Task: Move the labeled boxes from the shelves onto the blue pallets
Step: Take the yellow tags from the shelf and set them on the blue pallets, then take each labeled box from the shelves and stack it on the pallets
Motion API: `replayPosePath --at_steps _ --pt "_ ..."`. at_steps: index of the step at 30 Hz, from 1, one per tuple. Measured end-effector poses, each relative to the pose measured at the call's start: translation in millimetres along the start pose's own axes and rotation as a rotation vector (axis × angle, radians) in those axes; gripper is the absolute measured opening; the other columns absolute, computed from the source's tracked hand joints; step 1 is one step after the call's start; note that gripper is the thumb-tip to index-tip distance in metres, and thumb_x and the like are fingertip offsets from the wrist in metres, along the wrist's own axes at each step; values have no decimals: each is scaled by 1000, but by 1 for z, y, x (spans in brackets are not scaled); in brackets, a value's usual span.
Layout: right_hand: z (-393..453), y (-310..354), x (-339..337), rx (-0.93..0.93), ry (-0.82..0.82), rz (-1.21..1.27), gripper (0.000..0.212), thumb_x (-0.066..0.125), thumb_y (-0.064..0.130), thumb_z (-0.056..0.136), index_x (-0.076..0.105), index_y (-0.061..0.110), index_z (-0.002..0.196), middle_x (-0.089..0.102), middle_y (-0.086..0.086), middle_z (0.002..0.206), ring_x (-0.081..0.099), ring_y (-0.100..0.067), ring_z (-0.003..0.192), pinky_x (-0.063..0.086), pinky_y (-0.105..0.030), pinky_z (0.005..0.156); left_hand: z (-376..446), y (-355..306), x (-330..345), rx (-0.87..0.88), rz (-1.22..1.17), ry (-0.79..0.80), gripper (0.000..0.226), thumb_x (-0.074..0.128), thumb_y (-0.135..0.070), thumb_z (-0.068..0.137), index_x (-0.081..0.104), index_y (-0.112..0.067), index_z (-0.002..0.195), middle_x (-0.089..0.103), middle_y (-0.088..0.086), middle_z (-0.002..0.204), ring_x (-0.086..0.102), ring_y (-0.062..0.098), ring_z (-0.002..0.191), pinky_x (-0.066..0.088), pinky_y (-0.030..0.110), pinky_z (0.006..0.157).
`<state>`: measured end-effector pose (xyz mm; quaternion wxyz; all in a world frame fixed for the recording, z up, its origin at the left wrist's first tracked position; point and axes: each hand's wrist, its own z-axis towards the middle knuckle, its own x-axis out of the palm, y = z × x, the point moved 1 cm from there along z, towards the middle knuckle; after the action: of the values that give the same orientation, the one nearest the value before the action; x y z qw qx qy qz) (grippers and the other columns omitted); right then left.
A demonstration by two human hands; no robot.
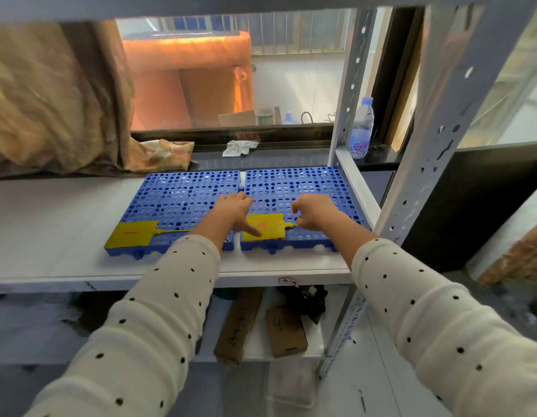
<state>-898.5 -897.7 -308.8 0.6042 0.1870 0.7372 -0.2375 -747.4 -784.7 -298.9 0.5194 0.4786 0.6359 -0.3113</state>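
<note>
Single head view, close, facing forward-down onto shelf [65, 224] from above.

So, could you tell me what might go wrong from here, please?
1. The right yellow tag lies loose under the left hand; a box set down could trap or shift it.
2. The two blue pallets sit apart by a narrow gap, where a box might tilt.
3. The boxes lie on the lower shelf; lifting them could knock the shelf edge.
</note>
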Motion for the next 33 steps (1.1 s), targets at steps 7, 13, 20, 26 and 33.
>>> replayPosePath --at_steps 7,13,20,26,33 --pt "-54 45 -81 103 -180 -35 35 51 25 95 55 14 128 53 -10 130 55 -29 116 46 -37 91 -65 27 -53 57 71 -216 88 67 -57 78 31 -13 146 28 9 152 30 27 138 31 41 109" --pt "-123 116 -148 185 -352 -72 42 58 31 90 51 14 128 54 -10 126 55 -28 116 46 -37 87 -155 50 -83 75 120 -371 82 66 -52 81 34 -11 144 34 8 148 36 27 134 35 41 105" --pt "-197 168 -213 242 -466 -77 52 62 37 88 47 13 132 52 -10 127 54 -28 116 44 -35 88 -240 64 -130 70 138 -521 77 69 -51 79 39 -15 141 46 8 137 45 26 125 39 39 98" --pt "-241 191 -243 251 -514 -103 49 61 34 88 48 13 130 55 -10 123 55 -27 112 45 -35 88 -306 82 -148 5 140 -593 75 70 -46 80 38 -19 143 44 7 143 42 27 129 39 40 104" --pt "-272 211 -246 192 -540 -101 50 60 38 89 48 13 130 54 -9 124 53 -27 115 44 -34 89 -346 93 -128 -82 83 -505 66 65 -42 85 40 -17 141 45 7 140 48 26 122 44 38 98"
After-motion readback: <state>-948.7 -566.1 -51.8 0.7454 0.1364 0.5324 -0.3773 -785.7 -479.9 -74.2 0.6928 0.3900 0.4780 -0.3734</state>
